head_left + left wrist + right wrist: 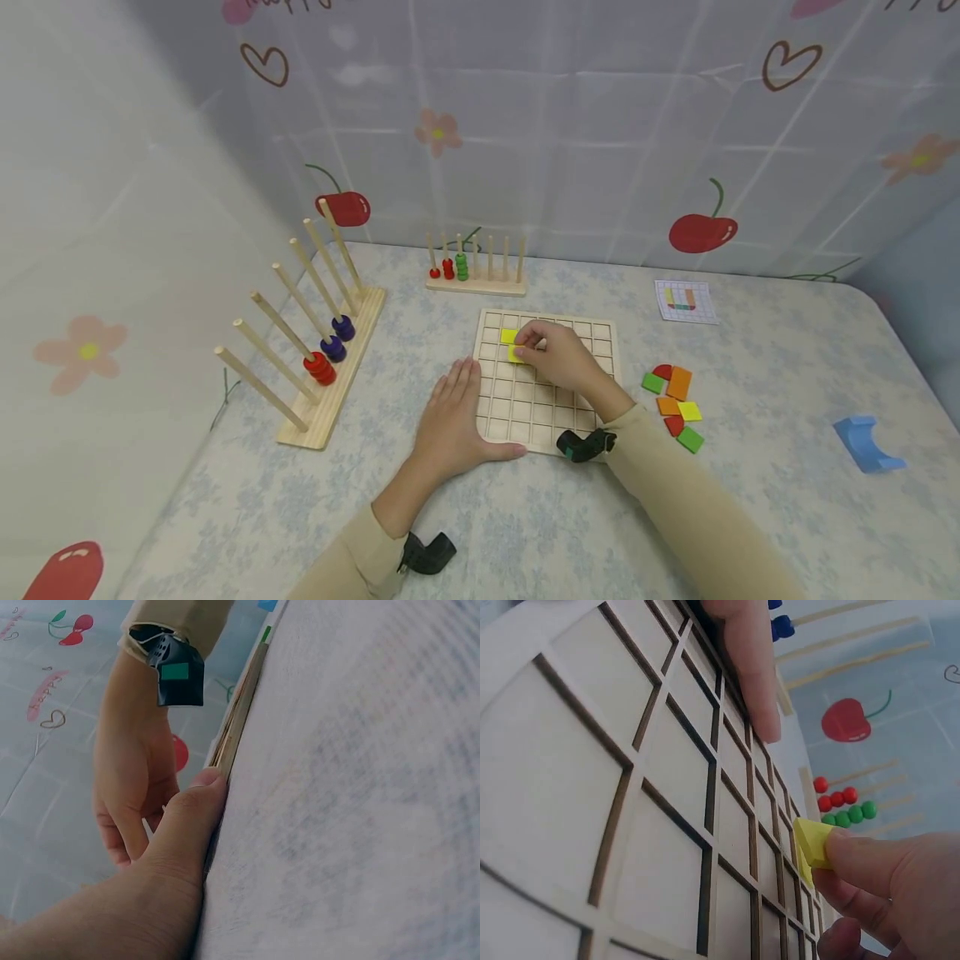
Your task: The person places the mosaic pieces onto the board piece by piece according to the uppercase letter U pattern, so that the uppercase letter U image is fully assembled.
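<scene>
My right hand (564,358) pinches a yellow square tile (814,841) between thumb and fingers, tilted just over the wooden grid board (521,411). Another yellow tile (509,336) lies in a cell near the board's far left part. Flat on the table, my left hand (448,425) has its fingers straight along the board's left edge and its thumb stretched along the near edge. In the left wrist view that thumb (191,814) touches the side of the board (240,712). The cells under my right hand are partly hidden.
Loose red, green, orange and yellow pieces (678,384) lie right of the board. A pattern card (686,302) is at the back right, a blue arch (867,444) far right. Peg racks with beads stand left (337,400) and behind (476,286).
</scene>
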